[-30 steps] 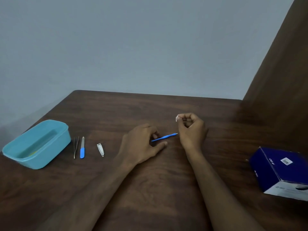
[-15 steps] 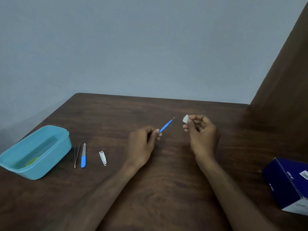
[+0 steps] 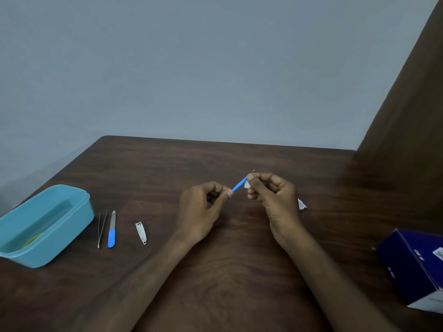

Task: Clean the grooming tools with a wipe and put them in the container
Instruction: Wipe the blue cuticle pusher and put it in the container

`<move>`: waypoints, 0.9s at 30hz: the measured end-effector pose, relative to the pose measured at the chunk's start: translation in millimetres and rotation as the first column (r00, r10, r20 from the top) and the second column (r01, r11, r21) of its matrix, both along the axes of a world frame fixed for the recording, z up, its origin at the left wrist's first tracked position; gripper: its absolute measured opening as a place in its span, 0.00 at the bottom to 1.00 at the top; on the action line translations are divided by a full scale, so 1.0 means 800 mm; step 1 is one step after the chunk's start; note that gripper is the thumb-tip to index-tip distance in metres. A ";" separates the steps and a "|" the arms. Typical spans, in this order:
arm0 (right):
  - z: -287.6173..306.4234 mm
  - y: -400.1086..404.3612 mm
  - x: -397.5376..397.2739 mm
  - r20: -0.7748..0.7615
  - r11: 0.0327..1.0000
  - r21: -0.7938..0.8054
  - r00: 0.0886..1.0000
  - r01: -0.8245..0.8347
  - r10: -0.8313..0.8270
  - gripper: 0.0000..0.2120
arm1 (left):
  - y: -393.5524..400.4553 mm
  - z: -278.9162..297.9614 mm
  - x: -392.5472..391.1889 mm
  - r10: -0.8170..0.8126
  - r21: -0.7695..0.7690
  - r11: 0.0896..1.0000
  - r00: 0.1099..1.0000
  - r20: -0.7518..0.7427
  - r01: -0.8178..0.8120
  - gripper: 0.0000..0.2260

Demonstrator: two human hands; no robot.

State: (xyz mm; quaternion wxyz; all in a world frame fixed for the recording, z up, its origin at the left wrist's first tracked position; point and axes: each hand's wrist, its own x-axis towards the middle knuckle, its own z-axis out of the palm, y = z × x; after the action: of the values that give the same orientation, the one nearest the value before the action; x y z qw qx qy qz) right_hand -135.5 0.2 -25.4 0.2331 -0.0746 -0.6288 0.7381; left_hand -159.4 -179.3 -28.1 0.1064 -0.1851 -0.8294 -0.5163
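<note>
Nearest the camera, two bare forearms reach forward over the dark wooden bench [image 3: 239, 271]. At the near right edge sits a dark blue box [image 3: 412, 264] with white labels, partly cut off by the frame.

Farther in, on the left, a light blue container [image 3: 72, 226] stands open, with something yellow-green lying in its bottom. Just to its right lie three grooming tools, side by side and apart from one another: thin tweezers [image 3: 102, 229], then a nail file [image 3: 111, 231] with a blue handle, then a small metal nail clipper [image 3: 141, 233].

Beyond these, near the middle of the bench, the left hand [image 3: 201, 212] has its fingers curled and pinches the lower end of a thin blue stick tool [image 3: 239, 184] between thumb and fingertips. The tool slants up and to the right, held above the bench. The right hand [image 3: 273, 197] is also curled, its thumb and fingers pinching a small white wipe [image 3: 247, 185] against the upper end of the blue tool, whose fine metal tip pokes out just above the fingers. A small white wrapper [image 3: 301, 204] lies on the bench just behind the right hand.

A plain grey wall rises behind the bench, with a brown panel at the right.
</note>
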 end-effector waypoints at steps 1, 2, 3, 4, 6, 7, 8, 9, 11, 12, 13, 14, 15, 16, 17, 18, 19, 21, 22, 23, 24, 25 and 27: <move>0.000 0.000 0.000 -0.002 1.000 -0.011 1.000 -0.009 0.009 0.04 | -0.001 0.000 0.000 -0.002 -0.003 1.000 1.000 -0.004 0.002 0.03; 0.000 -0.001 0.000 -0.004 1.000 -0.017 1.000 -0.013 0.013 0.04 | -0.002 -0.001 0.000 -0.002 -0.006 1.000 1.000 -0.017 0.002 0.02; -0.001 -0.001 0.000 -0.008 1.000 -0.020 1.000 -0.014 0.014 0.03 | -0.002 -0.002 0.000 -0.002 -0.006 1.000 1.000 -0.031 0.002 0.02; 0.000 -0.002 -0.001 -0.008 1.000 -0.024 1.000 -0.018 0.018 0.02 | -0.002 -0.002 -0.001 -0.004 -0.005 1.000 0.999 -0.039 0.003 0.01; 0.000 -0.002 -0.001 -0.005 0.999 -0.036 1.000 -0.030 0.030 0.01 | -0.002 -0.002 -0.001 -0.019 -0.005 1.000 0.999 -0.035 0.019 0.01; 0.000 -0.002 -0.001 -0.004 0.999 -0.042 0.999 -0.035 0.035 0.02 | -0.001 -0.002 -0.001 -0.029 -0.006 1.000 0.999 -0.022 0.029 0.02; 0.000 -0.002 -0.001 -0.001 0.998 -0.044 0.999 -0.039 0.039 0.03 | -0.001 -0.002 -0.001 -0.039 -0.011 0.999 0.999 -0.006 0.039 0.01; 0.000 -0.001 -0.001 0.003 0.998 -0.041 0.999 -0.043 0.043 0.03 | -0.001 -0.002 -0.001 -0.054 -0.013 0.998 0.999 0.007 0.054 0.01; 0.000 -0.001 -0.001 0.005 0.998 -0.023 0.999 -0.052 0.052 0.03 | -0.001 -0.001 0.000 -0.087 -0.017 0.996 0.996 0.012 0.087 0.03; 0.000 -0.002 -0.001 0.002 0.998 -0.013 0.998 -0.060 0.060 0.03 | -0.002 0.000 0.000 -0.103 -0.014 0.995 0.995 0.014 0.103 0.04; 0.001 -0.004 0.000 -0.001 0.998 -0.004 0.998 -0.069 0.069 0.03 | -0.002 0.000 0.001 -0.115 -0.006 0.993 0.993 0.018 0.115 0.04; 0.001 -0.004 0.001 -0.004 0.997 0.009 0.997 -0.075 0.075 0.03 | -0.002 0.001 0.000 -0.117 0.000 0.993 0.993 0.022 0.117 0.03; 0.001 -0.004 0.002 -0.004 0.997 0.022 0.998 -0.070 0.070 0.03 | -0.002 0.001 0.000 -0.107 0.002 0.994 0.994 0.031 0.107 0.03; 0.001 -0.002 0.002 -0.002 0.999 0.031 0.999 -0.043 0.043 0.03 | -0.002 0.001 -0.001 -0.090 0.006 0.996 0.995 0.043 0.089 0.03; 0.000 0.001 0.002 0.000 0.998 0.054 1.000 0.012 -0.012 0.04 | -0.003 0.001 -0.003 -0.069 0.019 0.997 0.996 0.058 0.068 0.04; -0.001 0.006 0.002 -0.002 0.990 0.109 0.996 0.089 -0.090 0.05 | -0.003 0.001 -0.004 -0.051 0.039 0.998 0.996 0.075 0.048 0.05; -0.002 0.011 0.002 -0.020 0.965 0.198 0.985 0.171 -0.170 0.06 | -0.004 0.001 -0.005 -0.035 0.059 0.998 0.995 0.093 0.030 0.05; 0.001 0.013 0.008 -0.116 0.888 0.375 0.964 0.265 -0.239 0.07 | -0.005 0.002 -0.006 -0.027 0.081 0.997 0.992 0.124 0.017 0.06; 0.004 0.010 0.013 -0.187 0.848 0.444 0.956 0.289 -0.228 0.07 | -0.005 0.002 -0.006 -0.029 0.082 0.996 0.991 0.132 0.018 0.07; 0.007 0.006 0.017 -0.263 0.802 0.511 0.945 0.308 -0.194 0.06 | -0.005 0.003 -0.005 -0.029 0.079 0.997 0.990 0.136 0.018 0.07; 0.009 0.001 0.020 -0.333 0.748 0.581 0.932 0.322 -0.142 0.05 | -0.004 0.003 -0.005 -0.026 0.074 0.997 0.990 0.138 0.016 0.07; 0.009 -0.004 0.022 -0.386 0.683 0.649 0.919 0.335 -0.084 0.04 | -0.004 0.004 -0.004 -0.024 0.069 0.998 0.990 0.139 0.015 0.07; 0.005 -0.011 0.020 -0.432 0.574 0.743 0.902 0.344 0.019 0.06 | -0.004 0.005 -0.004 -0.027 0.058 0.998 0.991 0.134 0.019 0.07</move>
State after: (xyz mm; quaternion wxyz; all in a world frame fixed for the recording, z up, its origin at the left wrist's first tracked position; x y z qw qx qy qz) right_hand -119.4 -8.2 -21.4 0.4309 0.1300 -0.8230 0.3465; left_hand -162.8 -182.7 -24.5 0.0493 -0.1562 -0.8174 -0.5522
